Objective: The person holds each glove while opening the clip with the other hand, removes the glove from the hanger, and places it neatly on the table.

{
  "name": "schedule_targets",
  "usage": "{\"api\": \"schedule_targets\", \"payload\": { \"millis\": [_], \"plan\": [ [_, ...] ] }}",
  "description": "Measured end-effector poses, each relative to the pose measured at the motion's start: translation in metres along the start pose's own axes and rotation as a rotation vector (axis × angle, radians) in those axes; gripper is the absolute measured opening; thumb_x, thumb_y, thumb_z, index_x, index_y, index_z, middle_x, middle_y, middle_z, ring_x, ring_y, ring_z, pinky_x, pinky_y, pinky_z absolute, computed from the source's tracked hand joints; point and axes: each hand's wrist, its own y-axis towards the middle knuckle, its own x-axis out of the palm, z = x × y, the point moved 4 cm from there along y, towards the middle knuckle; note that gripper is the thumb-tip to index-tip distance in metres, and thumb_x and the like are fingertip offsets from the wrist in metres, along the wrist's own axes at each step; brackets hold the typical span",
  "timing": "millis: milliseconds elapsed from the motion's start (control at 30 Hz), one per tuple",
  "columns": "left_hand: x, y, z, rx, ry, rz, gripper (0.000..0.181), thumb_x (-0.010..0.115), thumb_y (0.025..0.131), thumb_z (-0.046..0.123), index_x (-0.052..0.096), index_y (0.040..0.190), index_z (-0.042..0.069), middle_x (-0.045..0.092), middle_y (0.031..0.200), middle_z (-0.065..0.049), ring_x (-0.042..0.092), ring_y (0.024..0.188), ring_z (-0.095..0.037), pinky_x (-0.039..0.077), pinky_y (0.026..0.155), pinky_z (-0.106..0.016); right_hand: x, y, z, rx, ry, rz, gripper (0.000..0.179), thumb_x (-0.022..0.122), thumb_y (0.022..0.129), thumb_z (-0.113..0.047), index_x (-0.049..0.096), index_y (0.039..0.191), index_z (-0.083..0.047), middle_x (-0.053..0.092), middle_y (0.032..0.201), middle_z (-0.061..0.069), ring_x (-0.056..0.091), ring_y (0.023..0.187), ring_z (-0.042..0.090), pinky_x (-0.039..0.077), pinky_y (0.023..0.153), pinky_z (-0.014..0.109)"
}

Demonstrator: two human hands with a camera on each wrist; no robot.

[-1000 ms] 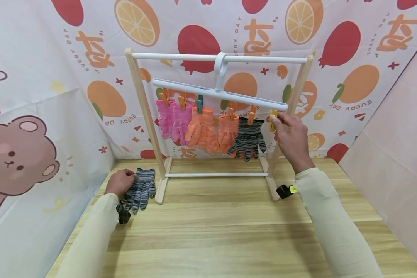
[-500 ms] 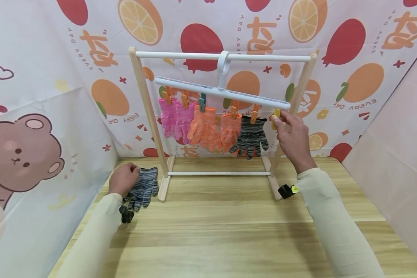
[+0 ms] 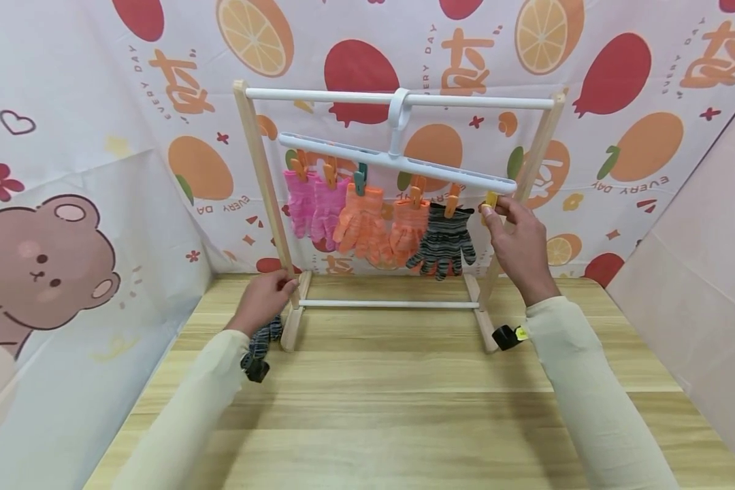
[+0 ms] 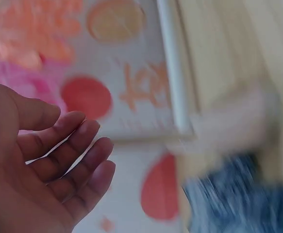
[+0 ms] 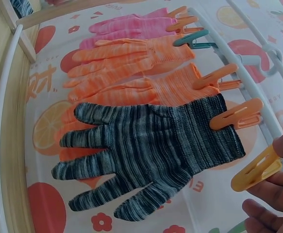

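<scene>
My right hand [image 3: 519, 248] pinches a yellow clothespin [image 5: 254, 172] at the low right end of the white hanger [image 3: 349, 151]. Beside it a black-and-grey striped glove [image 5: 136, 141] hangs fingers down from an orange clothespin [image 5: 236, 115]. Near the rack's left post, my left hand [image 3: 260, 303] is raised with its fingers loosely bent and nothing held, as the left wrist view shows. A second striped glove [image 3: 268, 335] lies on the table under that hand, partly hidden by the wrist.
Further left on the tilted hanger hang orange gloves [image 3: 363, 221] and pink gloves [image 3: 318, 207], clipped with orange clothespins and a green clothespin [image 3: 360, 180]. A wooden rack [image 3: 260, 163] with a white top bar [image 3: 478, 101] carries the hanger. Printed cloth stands behind.
My left hand has left the striped glove on the table and moved up and right to the rack's left post. The right hand keeps pinching the yellow clothespin by the hanger's end.
</scene>
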Motion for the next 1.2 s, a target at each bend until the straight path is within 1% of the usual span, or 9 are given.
{"api": "schedule_targets", "payload": {
  "millis": [100, 167, 400, 667, 800, 933, 1033, 1133, 1200],
  "plan": [
    [0.007, 0.007, 0.031, 0.047, -0.042, -0.033, 0.021, 0.057, 0.105, 0.020, 0.070, 0.100, 0.005, 0.062, 0.076, -0.006, 0.054, 0.065, -0.020, 0.044, 0.062, -0.037, 0.001, -0.001, -0.001, 0.024, 0.005, -0.004, 0.049, 0.057, 0.104, -0.043, 0.063, 0.133, -0.004, 0.062, 0.131, 0.016, 0.049, 0.134, 0.036, 0.038, 0.109, 0.056],
    [0.014, 0.011, 0.052, 0.080, -0.069, -0.053, 0.020, 0.057, 0.104, 0.020, 0.071, 0.104, 0.006, 0.064, 0.080, -0.006, 0.055, 0.068, -0.019, 0.045, 0.063, -0.037, 0.001, -0.003, -0.002, 0.034, -0.001, -0.008, 0.051, 0.056, 0.104, -0.044, 0.061, 0.136, -0.004, 0.061, 0.134, 0.016, 0.049, 0.134, 0.036, 0.037, 0.110, 0.054],
    [0.038, 0.025, 0.124, 0.193, -0.129, -0.092, 0.019, 0.058, 0.105, 0.022, 0.071, 0.111, 0.010, 0.069, 0.096, -0.004, 0.063, 0.084, -0.019, 0.053, 0.074, -0.040, 0.004, -0.006, 0.004, 0.062, -0.018, -0.021, 0.055, 0.055, 0.104, -0.043, 0.056, 0.141, -0.003, 0.058, 0.137, 0.018, 0.048, 0.132, 0.040, 0.037, 0.109, 0.057],
    [0.051, 0.037, 0.187, 0.248, -0.220, -0.080, 0.023, 0.058, 0.105, 0.022, 0.067, 0.120, 0.008, 0.069, 0.107, -0.001, 0.065, 0.094, -0.017, 0.055, 0.080, -0.039, 0.008, -0.009, 0.014, 0.080, -0.028, -0.013, 0.053, 0.053, 0.105, -0.044, 0.059, 0.135, -0.001, 0.060, 0.135, 0.021, 0.052, 0.128, 0.040, 0.041, 0.105, 0.059],
    [0.052, 0.040, 0.210, 0.245, -0.238, -0.077, 0.025, 0.056, 0.106, 0.025, 0.064, 0.125, 0.012, 0.067, 0.112, 0.000, 0.064, 0.096, -0.015, 0.055, 0.081, -0.038, 0.009, -0.009, 0.017, 0.086, -0.021, 0.007, 0.050, 0.050, 0.106, -0.042, 0.061, 0.133, -0.001, 0.063, 0.129, 0.021, 0.056, 0.119, 0.037, 0.047, 0.096, 0.055],
    [0.053, 0.044, 0.226, 0.252, -0.268, -0.072, 0.029, 0.054, 0.107, 0.026, 0.061, 0.132, 0.013, 0.065, 0.118, 0.000, 0.062, 0.099, -0.014, 0.054, 0.082, -0.036, 0.009, -0.010, 0.019, 0.083, -0.015, 0.032, 0.052, 0.044, 0.108, -0.045, 0.063, 0.125, -0.001, 0.066, 0.109, 0.020, 0.057, 0.092, 0.030, 0.048, 0.074, 0.042],
    [0.054, 0.046, 0.235, 0.272, -0.279, -0.062, 0.031, 0.053, 0.107, 0.025, 0.060, 0.135, 0.012, 0.065, 0.121, -0.001, 0.061, 0.102, -0.014, 0.053, 0.085, -0.035, 0.011, -0.012, 0.021, 0.085, -0.019, 0.046, 0.055, 0.039, 0.108, -0.048, 0.063, 0.111, 0.001, 0.056, 0.088, 0.017, 0.048, 0.074, 0.027, 0.041, 0.061, 0.037],
    [0.055, 0.047, 0.241, 0.277, -0.290, -0.050, 0.032, 0.054, 0.107, 0.024, 0.060, 0.136, 0.012, 0.065, 0.122, -0.001, 0.061, 0.105, -0.014, 0.052, 0.089, -0.034, 0.013, -0.013, 0.021, 0.093, -0.013, 0.052, 0.056, 0.036, 0.109, -0.049, 0.059, 0.096, 0.001, 0.044, 0.080, 0.013, 0.042, 0.067, 0.026, 0.037, 0.058, 0.037],
    [0.056, 0.048, 0.243, 0.275, -0.299, -0.043, 0.033, 0.055, 0.107, 0.024, 0.059, 0.136, 0.011, 0.065, 0.120, -0.001, 0.061, 0.106, -0.014, 0.052, 0.089, -0.035, 0.015, -0.014, 0.020, 0.100, 0.000, 0.056, 0.056, 0.035, 0.109, -0.049, 0.056, 0.091, 0.000, 0.042, 0.080, 0.011, 0.041, 0.067, 0.026, 0.037, 0.058, 0.037]
  ]
}}
